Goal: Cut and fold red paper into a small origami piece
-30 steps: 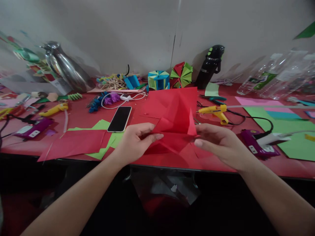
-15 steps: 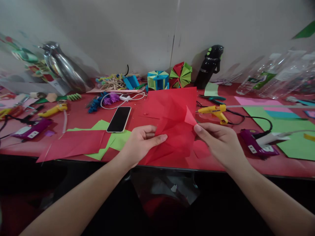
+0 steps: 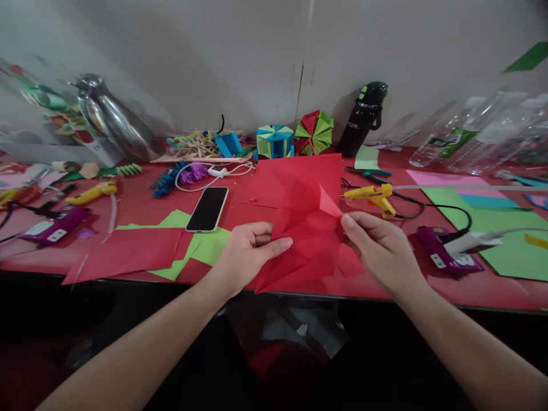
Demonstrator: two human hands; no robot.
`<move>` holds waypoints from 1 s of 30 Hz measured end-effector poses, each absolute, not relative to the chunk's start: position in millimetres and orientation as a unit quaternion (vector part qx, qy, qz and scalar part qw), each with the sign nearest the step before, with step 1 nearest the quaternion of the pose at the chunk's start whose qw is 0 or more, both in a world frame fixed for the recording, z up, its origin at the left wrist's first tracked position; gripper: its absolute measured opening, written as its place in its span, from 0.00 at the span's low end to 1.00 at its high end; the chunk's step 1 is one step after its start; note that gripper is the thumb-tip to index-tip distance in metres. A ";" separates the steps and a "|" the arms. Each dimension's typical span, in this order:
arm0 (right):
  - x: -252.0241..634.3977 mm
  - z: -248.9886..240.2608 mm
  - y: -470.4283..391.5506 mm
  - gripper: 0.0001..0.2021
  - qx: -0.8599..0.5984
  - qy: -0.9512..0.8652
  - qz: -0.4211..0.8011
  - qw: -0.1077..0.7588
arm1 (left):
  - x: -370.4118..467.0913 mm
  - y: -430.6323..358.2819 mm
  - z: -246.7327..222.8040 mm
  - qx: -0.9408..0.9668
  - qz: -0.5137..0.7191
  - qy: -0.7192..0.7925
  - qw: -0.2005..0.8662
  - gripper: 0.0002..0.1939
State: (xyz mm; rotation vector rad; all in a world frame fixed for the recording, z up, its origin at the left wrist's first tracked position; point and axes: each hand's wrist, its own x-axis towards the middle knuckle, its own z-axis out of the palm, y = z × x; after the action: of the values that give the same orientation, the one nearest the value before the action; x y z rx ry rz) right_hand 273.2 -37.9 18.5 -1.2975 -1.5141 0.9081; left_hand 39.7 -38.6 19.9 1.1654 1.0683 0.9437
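Between my hands is a creased sheet of red paper [image 3: 306,245], partly folded, held above the table's front edge. My left hand [image 3: 252,251] pinches its left side, thumb on top and fingers behind. At the upper right corner, my right hand [image 3: 377,242] grips the paper between thumb and forefinger. A flat red sheet [image 3: 299,171] lies just behind the folded one. To the left are stacked red sheets [image 3: 128,251] and green sheets [image 3: 214,245], with a phone [image 3: 208,209] lying partly over the green ones.
A yellow glue gun [image 3: 377,197] and a purple power strip [image 3: 447,251] lie to the right. Folded paper models [image 3: 314,132], a black bottle [image 3: 363,117] and a steel jug [image 3: 115,117] stand along the wall. Plastic bottles [image 3: 479,134] are at the far right.
The red paper's lower left corner has opened out a little and points toward me. My right hand has shifted slightly to the right; both hands keep their hold.
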 end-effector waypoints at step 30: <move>263.5 15.6 -38.7 0.12 -0.479 -0.632 0.437 0.426 | 37.2 -39.5 25.4 0.607 0.411 0.423 0.533 0.32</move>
State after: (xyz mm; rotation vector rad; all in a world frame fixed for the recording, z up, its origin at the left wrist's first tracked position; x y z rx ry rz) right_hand 263.5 -38.7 15.6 -1.1966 -1.5788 1.0924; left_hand 37.2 -39.5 25.4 1.4470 1.0077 0.9792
